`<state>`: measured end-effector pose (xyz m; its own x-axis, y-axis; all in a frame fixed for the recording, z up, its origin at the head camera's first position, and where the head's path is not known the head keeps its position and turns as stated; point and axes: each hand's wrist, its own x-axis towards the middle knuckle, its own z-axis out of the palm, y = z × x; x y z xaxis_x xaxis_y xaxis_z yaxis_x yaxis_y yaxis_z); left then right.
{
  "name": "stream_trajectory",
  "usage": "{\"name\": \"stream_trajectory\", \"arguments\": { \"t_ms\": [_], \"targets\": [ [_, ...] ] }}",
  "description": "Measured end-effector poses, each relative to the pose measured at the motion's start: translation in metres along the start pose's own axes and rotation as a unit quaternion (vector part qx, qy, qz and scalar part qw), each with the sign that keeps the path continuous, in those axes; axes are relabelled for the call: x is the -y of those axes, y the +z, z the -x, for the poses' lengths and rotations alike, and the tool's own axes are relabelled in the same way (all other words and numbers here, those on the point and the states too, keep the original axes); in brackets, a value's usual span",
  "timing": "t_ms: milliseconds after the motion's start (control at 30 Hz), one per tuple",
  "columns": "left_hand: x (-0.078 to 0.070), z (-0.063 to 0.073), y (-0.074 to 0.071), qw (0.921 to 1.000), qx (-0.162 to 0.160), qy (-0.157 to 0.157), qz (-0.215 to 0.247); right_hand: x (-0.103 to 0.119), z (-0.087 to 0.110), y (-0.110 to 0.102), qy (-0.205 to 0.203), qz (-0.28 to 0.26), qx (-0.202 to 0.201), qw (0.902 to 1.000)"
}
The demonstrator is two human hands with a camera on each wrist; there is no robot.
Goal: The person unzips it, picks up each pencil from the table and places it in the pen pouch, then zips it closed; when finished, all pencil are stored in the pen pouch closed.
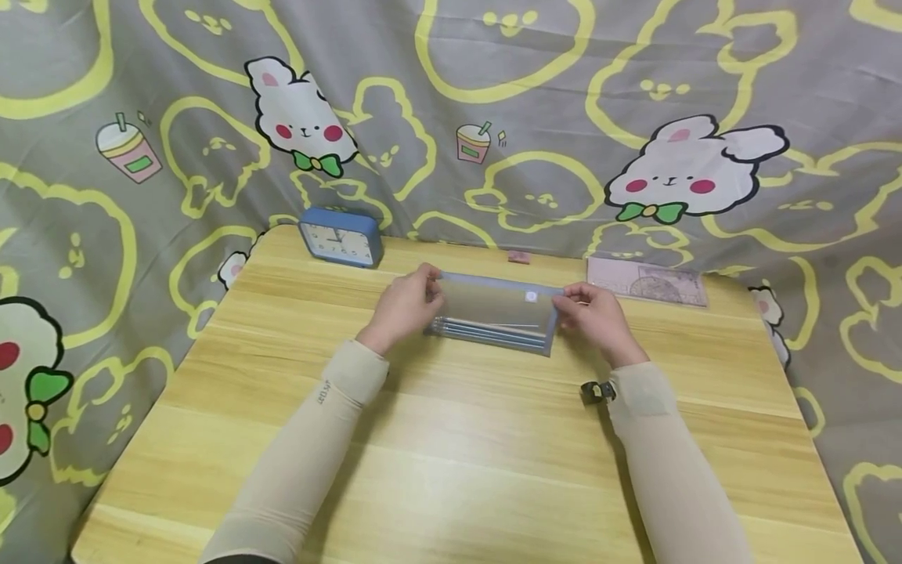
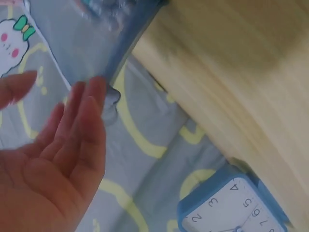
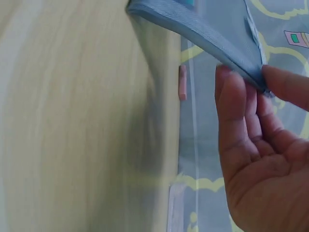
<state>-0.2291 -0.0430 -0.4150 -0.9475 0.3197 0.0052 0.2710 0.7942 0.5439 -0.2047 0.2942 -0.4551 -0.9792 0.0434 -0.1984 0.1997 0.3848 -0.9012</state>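
Note:
A translucent grey-blue zip pouch (image 1: 486, 301) stands tilted between both hands in the head view, with several slim pencil-like sticks (image 1: 493, 335) lying along its bottom. My right hand (image 1: 597, 315) pinches the pouch's upper right corner. In the right wrist view, the thumb and fingers (image 3: 233, 99) of that hand meet on the corner. My left hand (image 1: 405, 309) is at the upper left corner. Its fingertips touch the pouch's end beside a small pale tab (image 2: 111, 99) in the left wrist view, while the thumb (image 2: 17, 87) stands apart from them.
A blue alarm clock (image 1: 341, 237) stands at the back left of the wooden table (image 1: 458, 462). Behind the pouch lies a small pink block (image 1: 519, 256), and a flat pink printed sheet or pouch (image 1: 644, 282) lies at the back right. A patterned curtain (image 1: 395, 47) hangs behind.

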Motion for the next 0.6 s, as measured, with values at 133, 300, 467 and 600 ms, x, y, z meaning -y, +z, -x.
{"name": "stream_trajectory", "arguments": {
  "t_ms": [133, 300, 467, 600],
  "targets": [
    [-0.001, 0.004, 0.007, 0.9981, 0.046, 0.018, -0.036, -0.001, -0.005, 0.003, 0.016, 0.010, -0.007, 0.9998],
    [0.002, 0.008, 0.017, 0.9943, 0.075, 0.038, -0.066, -0.004, -0.010, 0.004, 0.028, 0.017, -0.008, 0.9994],
    [0.006, 0.009, 0.026, 0.9896, 0.098, 0.047, -0.095, -0.008, -0.013, 0.005, 0.031, 0.023, 0.004, 0.9992],
    [0.007, 0.010, 0.031, 0.9865, 0.119, 0.042, -0.105, -0.009, -0.012, 0.005, 0.037, 0.032, 0.015, 0.9987]
  ]
}}
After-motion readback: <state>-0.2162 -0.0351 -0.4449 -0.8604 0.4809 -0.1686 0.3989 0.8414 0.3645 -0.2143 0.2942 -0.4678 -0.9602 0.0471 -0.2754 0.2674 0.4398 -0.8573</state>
